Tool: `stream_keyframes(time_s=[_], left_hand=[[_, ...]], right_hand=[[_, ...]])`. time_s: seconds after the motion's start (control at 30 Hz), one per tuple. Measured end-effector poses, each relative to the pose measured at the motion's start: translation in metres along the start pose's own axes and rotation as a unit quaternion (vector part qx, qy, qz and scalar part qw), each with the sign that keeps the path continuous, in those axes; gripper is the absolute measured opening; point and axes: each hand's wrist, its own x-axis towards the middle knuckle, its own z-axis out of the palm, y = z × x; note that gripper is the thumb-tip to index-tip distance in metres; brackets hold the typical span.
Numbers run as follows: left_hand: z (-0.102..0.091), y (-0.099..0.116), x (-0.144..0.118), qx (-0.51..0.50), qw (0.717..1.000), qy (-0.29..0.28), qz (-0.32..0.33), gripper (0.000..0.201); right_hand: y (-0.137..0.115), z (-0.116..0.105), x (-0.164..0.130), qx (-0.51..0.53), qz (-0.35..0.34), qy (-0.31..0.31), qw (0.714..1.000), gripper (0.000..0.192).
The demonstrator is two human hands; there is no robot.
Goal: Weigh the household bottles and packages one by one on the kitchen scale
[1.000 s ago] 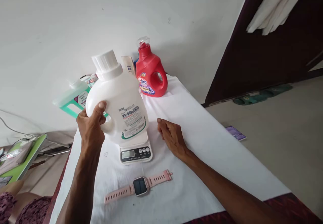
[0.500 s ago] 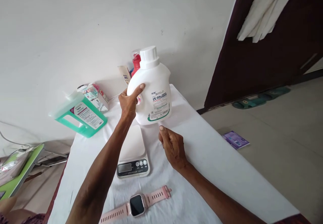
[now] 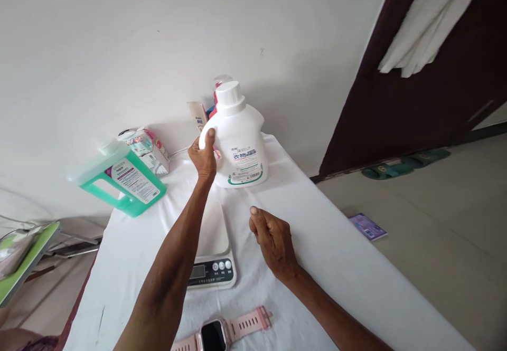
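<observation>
My left hand [image 3: 203, 155] is wrapped round the handle of a white laundry detergent bottle [image 3: 247, 134], thumb on top. The capped bottle is nearly upright at the far part of the table, its printed label facing me. Whether its base fully rests on the cloth I cannot tell. My right hand [image 3: 272, 240] is closed in a loose fist nearer to me, apart from the bottle, with no object showing in it. Under my left forearm lies a white kitchen scale [image 3: 216, 229], partly hidden. A pink-strapped smartwatch [image 3: 214, 335] lies closest to me, cut off by the frame.
To the left stands a jug of green liquid [image 3: 137, 182], beside a small patterned box [image 3: 152, 155]. A beige tube [image 3: 197, 114] and a red bottle [image 3: 220, 82] are behind the detergent. White cloth [image 3: 336, 266] covers the table. Slippers [image 3: 404, 165] and a purple booklet [image 3: 368, 227] lie on the floor.
My left hand has moved the detergent bottle down and farther from me, away from the scale. My right hand stays closed, now farther below the bottle. The view has shifted slightly.
</observation>
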Motion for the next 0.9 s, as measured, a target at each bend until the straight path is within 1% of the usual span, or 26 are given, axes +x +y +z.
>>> stream_keyframes(time_s=[0.07, 0.13, 0.2, 0.27, 0.33, 0.37, 0.43, 0.47, 0.5, 0.53, 0.57, 0.6, 0.63, 0.67, 0.73, 0.77, 0.8, 0.83, 0.9], left_hand=[[-0.003, 0.002, -0.002, 0.005, 1.0, -0.007, 0.013, 0.064], [-0.012, 0.008, -0.005, 0.025, 0.999, -0.037, 0.019, 0.059], [-0.03, 0.015, -0.007, 0.069, 0.995, -0.063, 0.029, 0.054], [-0.058, 0.022, -0.008, 0.121, 0.989, -0.052, 0.068, 0.049], [-0.097, 0.031, -0.007, 0.18, 0.974, 0.006, 0.135, 0.049], [-0.119, 0.036, -0.006, 0.212, 0.961, 0.046, 0.173, 0.05], [-0.168, 0.046, -0.002, 0.282, 0.92, 0.137, 0.234, 0.051], [-0.192, 0.05, 0.001, 0.317, 0.897, 0.183, 0.247, 0.053], [-0.215, 0.053, 0.005, 0.35, 0.877, 0.225, 0.242, 0.056], [-0.236, 0.054, 0.009, 0.378, 0.86, 0.261, 0.221, 0.061], [-0.255, 0.054, 0.014, 0.401, 0.849, 0.289, 0.186, 0.066], [-0.272, 0.052, 0.018, 0.413, 0.846, 0.307, 0.142, 0.07], [-0.286, 0.048, 0.023, 0.41, 0.852, 0.311, 0.097, 0.071], [-0.297, 0.043, 0.027, 0.391, 0.869, 0.299, 0.055, 0.068], [-0.312, 0.033, 0.035, 0.31, 0.921, 0.234, -0.006, 0.062], [-0.316, 0.028, 0.039, 0.261, 0.945, 0.197, -0.024, 0.062], [-0.318, 0.024, 0.041, 0.214, 0.962, 0.168, -0.037, 0.062], [-0.318, 0.02, 0.042, 0.173, 0.972, 0.154, -0.044, 0.062], [-0.313, 0.017, 0.041, 0.117, 0.979, 0.158, -0.044, 0.061]], right_hand=[[0.0, -0.001, -0.001, -0.01, 0.014, -0.011, 1.0, 0.057], [0.001, -0.002, -0.002, -0.023, 0.022, -0.024, 0.999, 0.058], [0.002, -0.003, -0.003, -0.039, 0.029, -0.036, 0.998, 0.06], [0.002, -0.002, -0.003, -0.056, 0.038, -0.047, 0.997, 0.061], [0.002, -0.001, -0.004, -0.075, 0.047, -0.061, 0.994, 0.062], [0.001, -0.001, -0.005, -0.085, 0.049, -0.067, 0.993, 0.062], [-0.001, 0.001, -0.006, -0.102, 0.049, -0.078, 0.99, 0.061], [-0.002, 0.001, -0.006, -0.108, 0.048, -0.081, 0.99, 0.061], [-0.003, 0.002, -0.007, -0.114, 0.047, -0.083, 0.989, 0.061], [-0.003, 0.002, -0.007, -0.119, 0.047, -0.085, 0.988, 0.061], [-0.003, 0.003, -0.007, -0.123, 0.049, -0.086, 0.987, 0.061], [-0.002, 0.003, -0.006, -0.127, 0.05, -0.086, 0.987, 0.062], [-0.002, 0.004, -0.006, -0.129, 0.05, -0.085, 0.987, 0.062], [-0.001, 0.004, -0.005, -0.13, 0.05, -0.084, 0.987, 0.063], [0.0, 0.005, -0.004, -0.129, 0.044, -0.08, 0.988, 0.064], [0.0, 0.005, -0.004, -0.126, 0.04, -0.077, 0.988, 0.065], [0.0, 0.005, -0.004, -0.122, 0.036, -0.074, 0.989, 0.065], [0.0, 0.005, -0.004, -0.116, 0.034, -0.071, 0.99, 0.065], [0.0, 0.006, -0.003, -0.1, 0.031, -0.063, 0.993, 0.065]])
